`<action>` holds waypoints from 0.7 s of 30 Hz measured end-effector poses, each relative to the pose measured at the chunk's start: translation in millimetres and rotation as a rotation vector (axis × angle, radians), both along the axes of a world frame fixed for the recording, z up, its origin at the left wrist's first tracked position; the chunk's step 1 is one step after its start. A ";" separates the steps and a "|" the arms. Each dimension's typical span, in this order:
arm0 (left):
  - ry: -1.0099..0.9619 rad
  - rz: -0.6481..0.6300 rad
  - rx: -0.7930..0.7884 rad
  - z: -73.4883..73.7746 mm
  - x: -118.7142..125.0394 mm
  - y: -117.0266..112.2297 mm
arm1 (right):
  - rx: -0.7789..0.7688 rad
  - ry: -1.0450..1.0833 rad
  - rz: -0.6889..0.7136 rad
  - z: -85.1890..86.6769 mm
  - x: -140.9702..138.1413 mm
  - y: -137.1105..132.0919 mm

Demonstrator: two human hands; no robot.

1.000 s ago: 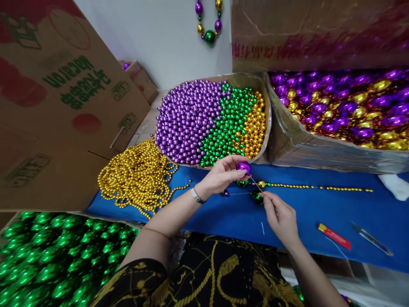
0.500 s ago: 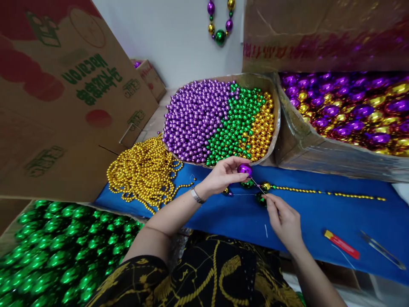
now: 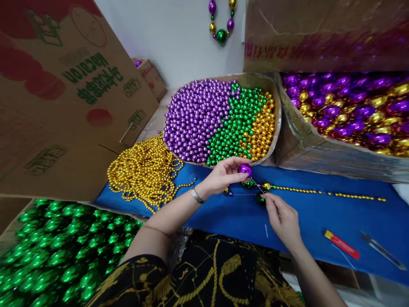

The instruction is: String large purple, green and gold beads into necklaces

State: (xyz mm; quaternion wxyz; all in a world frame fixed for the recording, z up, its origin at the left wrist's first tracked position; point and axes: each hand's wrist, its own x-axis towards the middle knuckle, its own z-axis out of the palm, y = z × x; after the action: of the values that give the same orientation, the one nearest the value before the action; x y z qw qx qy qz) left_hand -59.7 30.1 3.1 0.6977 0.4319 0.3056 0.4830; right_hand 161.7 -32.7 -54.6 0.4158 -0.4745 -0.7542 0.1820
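Observation:
My left hand (image 3: 222,175) pinches a large purple bead (image 3: 245,169) just above the blue table (image 3: 319,213). My right hand (image 3: 283,217) pinches a thin needle or thread (image 3: 256,186) that runs up into the purple bead. Under the hands lie a green bead (image 3: 260,198), a small gold bead (image 3: 266,186) and a strand of small gold beads (image 3: 326,193) stretching to the right. A watch sits on my left wrist.
A cardboard tray (image 3: 275,106) of purple, green and gold beads stands behind the hands. A heap of gold bead strands (image 3: 143,170) lies to the left. Boxes hold green ornaments (image 3: 57,251) and purple-gold ones (image 3: 351,106). A red lighter (image 3: 341,244) and snips (image 3: 381,250) lie right.
The view shifted slightly right and up over the second. Both hands have kept their hold on the purple bead and the thread, almost without moving.

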 end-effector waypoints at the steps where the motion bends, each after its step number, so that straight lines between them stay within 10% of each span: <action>1: 0.010 0.008 0.018 -0.5 0.4 -0.7 | -0.007 0.000 -0.006 -1.0 0.2 -0.4; 21: 0.187 -0.112 0.179 2.1 3.7 -7.4 | 0.024 -0.021 0.006 -8.1 7.8 -0.5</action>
State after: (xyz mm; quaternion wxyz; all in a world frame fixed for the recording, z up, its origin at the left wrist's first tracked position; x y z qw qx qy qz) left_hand -56.0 22.7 5.2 0.6507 0.5518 0.3005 0.4264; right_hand 169.5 -33.2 -62.7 0.4131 -0.4692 -0.7620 0.1691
